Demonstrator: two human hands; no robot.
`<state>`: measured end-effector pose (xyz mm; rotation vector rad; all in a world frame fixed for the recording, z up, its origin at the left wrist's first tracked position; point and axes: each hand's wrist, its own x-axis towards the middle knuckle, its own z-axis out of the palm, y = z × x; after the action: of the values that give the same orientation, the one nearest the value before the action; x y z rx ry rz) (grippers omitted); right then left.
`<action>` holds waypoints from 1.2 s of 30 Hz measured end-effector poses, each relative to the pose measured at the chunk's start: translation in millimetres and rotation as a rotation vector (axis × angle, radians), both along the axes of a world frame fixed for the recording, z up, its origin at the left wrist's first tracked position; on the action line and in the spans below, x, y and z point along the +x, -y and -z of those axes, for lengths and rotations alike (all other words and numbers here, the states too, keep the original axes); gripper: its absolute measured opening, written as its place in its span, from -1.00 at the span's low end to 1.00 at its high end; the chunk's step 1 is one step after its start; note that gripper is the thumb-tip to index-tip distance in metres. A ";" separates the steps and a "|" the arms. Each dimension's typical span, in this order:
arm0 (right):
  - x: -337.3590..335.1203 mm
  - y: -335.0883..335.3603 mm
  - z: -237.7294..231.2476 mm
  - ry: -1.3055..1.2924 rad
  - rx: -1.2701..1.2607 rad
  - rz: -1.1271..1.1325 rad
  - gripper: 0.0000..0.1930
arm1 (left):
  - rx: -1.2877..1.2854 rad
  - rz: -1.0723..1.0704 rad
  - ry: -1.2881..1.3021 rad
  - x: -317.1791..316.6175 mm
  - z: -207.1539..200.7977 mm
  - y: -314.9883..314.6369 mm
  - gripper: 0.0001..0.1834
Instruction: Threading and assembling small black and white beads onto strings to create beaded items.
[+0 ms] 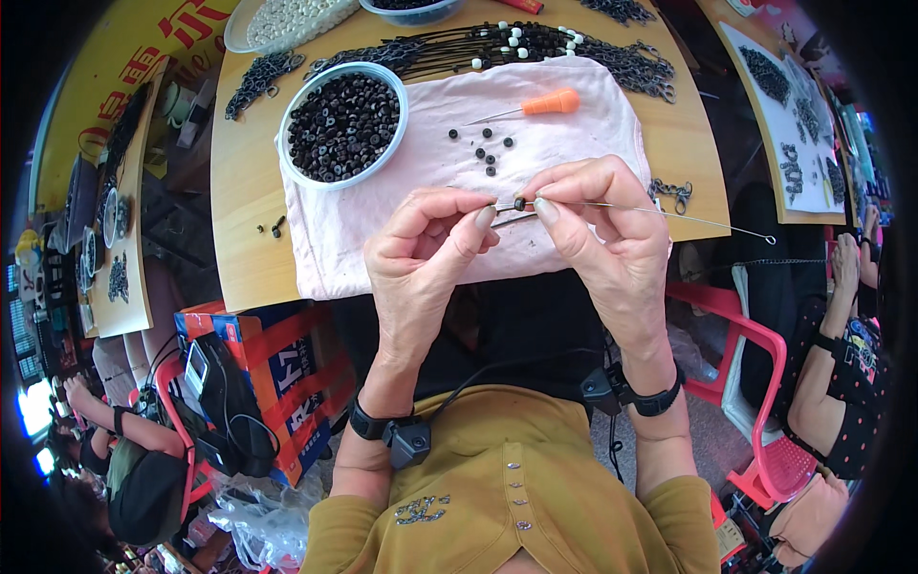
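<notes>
Above the pink-white cloth [335, 244], both my hands meet at a thin metal wire needle [708, 222]. A small black bead [519, 204] sits on it, between my fingertips. My left hand [426, 239] pinches the needle's left part with thumb and forefinger, beside a short length of black cord [519, 219]. My right hand [607, 230] is closed on the needle just right of the bead; the needle's looped end sticks out past the knuckles. Several loose black beads [488, 133] lie beyond, near an awl with an orange handle [550, 101].
A round tub [404, 120] of dark beads stands on the cloth at left. Farther back on the wooden table [244, 201] lie black cords with white beads [449, 53], metal chains [626, 69] and a tub of white beads [287, 21]. Other people sit at both sides, by pink chairs [765, 354].
</notes>
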<state>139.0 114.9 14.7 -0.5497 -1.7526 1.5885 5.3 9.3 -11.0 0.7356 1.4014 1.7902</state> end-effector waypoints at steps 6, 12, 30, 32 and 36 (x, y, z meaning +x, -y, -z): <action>-0.5 -0.8 2.2 -0.013 -0.002 0.012 -0.93 | 0.017 0.009 0.010 -0.6 0.3 0.1 -0.87; 2.0 -10.0 -1.1 0.010 0.002 -0.001 -0.95 | -0.021 0.031 -0.149 -4.5 -2.2 0.3 -0.89; 10.5 -19.9 -12.9 0.162 -0.031 -0.058 -0.92 | 0.034 0.020 -0.480 -4.2 -1.5 -10.5 -0.71; 10.7 -19.8 -12.2 0.148 -0.005 -0.060 -0.92 | 0.026 0.022 -0.544 -4.4 -3.1 -11.3 -0.71; 9.6 -17.6 -13.6 0.159 -0.006 -0.061 -0.92 | 0.008 -0.017 -0.552 -3.7 -3.4 -11.5 -0.78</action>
<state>148.6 132.5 28.3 -0.6462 -1.8986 1.6305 1.6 20.8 -7.6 1.2937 1.7483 1.6723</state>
